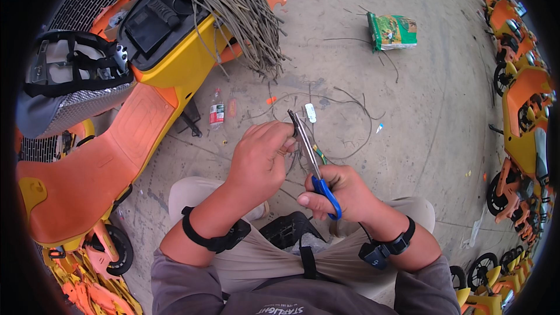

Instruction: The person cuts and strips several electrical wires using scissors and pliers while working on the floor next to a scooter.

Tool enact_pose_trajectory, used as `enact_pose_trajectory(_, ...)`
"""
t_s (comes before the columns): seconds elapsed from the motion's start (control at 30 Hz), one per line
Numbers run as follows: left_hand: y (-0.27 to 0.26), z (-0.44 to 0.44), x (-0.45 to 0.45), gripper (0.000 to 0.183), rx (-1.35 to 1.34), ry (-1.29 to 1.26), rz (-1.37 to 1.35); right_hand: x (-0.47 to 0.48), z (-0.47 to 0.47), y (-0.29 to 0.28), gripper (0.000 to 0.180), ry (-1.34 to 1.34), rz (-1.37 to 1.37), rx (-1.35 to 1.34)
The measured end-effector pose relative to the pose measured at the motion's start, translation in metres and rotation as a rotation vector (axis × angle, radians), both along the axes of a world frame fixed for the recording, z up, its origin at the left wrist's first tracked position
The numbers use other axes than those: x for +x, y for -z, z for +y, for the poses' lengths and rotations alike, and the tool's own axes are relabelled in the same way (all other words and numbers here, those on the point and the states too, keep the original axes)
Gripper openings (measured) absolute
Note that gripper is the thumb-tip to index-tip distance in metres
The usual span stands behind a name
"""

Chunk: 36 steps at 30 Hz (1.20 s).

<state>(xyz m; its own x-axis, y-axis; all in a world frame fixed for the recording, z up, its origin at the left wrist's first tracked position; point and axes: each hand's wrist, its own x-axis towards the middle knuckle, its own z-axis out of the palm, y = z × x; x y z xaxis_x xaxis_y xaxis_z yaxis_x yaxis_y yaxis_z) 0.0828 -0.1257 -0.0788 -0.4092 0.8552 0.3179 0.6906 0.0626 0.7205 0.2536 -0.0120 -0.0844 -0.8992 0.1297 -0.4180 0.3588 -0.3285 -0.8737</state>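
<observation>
My right hand (339, 190) is closed around the blue handles of a pair of scissors (309, 153), whose metal blades point up and away from me, nearly together. Close to the blade tips, my left hand (264, 153) pinches a thin dark piece, perhaps a cable end; the fingers hide most of it. Below the hands on the concrete floor lie loose dark cables (365, 118), partly covered by the scissors and hands. A green and yellow strip (320, 154) shows just behind the blades. A white tag (310, 113) lies beyond the scissor tips.
At left stands an orange and yellow scooter body (153, 96) with a thick bundle of cables (236, 13) draped over it, beside a grey helmet-like item (74, 74). A plastic bottle (216, 111) and a green bag (391, 31) are on the floor. More scooters (527, 105) line the right side.
</observation>
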Motion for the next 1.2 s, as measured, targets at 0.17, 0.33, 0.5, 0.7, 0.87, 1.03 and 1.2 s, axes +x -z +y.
enact_pose_trajectory(0.17, 0.001, -0.001, -0.002, 0.019, 0.028, -0.011, 0.015, -0.002, -0.001, 0.001, 0.031, 0.018, 0.02, -0.004)
enact_pose_trajectory(0.33, -0.003, 0.002, -0.001, 0.016, 0.002, -0.018, 0.072, 0.001, -0.001, 0.004, 0.029, 0.02, 0.064, -0.015)
enact_pose_trajectory(0.5, -0.009, 0.002, 0.003, 0.023, 0.014, -0.017, 0.146, 0.006, -0.002, 0.008, 0.028, 0.031, 0.109, -0.012)
enact_pose_trajectory(0.7, -0.009, 0.002, 0.007, 0.025, 0.032, -0.02, 0.139, 0.008, -0.001, 0.005, 0.021, 0.04, 0.098, 0.006)
enact_pose_trajectory(0.87, -0.008, 0.0, 0.009, 0.026, 0.043, -0.021, 0.119, 0.007, -0.003, 0.003, 0.021, 0.062, 0.09, 0.005)
enact_pose_trajectory(1.03, -0.005, -0.001, 0.009, 0.027, 0.108, -0.037, 0.096, 0.005, -0.009, 0.002, 0.025, 0.122, 0.148, 0.064)
enact_pose_trajectory(1.2, -0.007, 0.001, 0.007, 0.025, 0.039, -0.031, 0.07, 0.003, -0.011, 0.001, 0.024, 0.136, 0.144, -0.013)
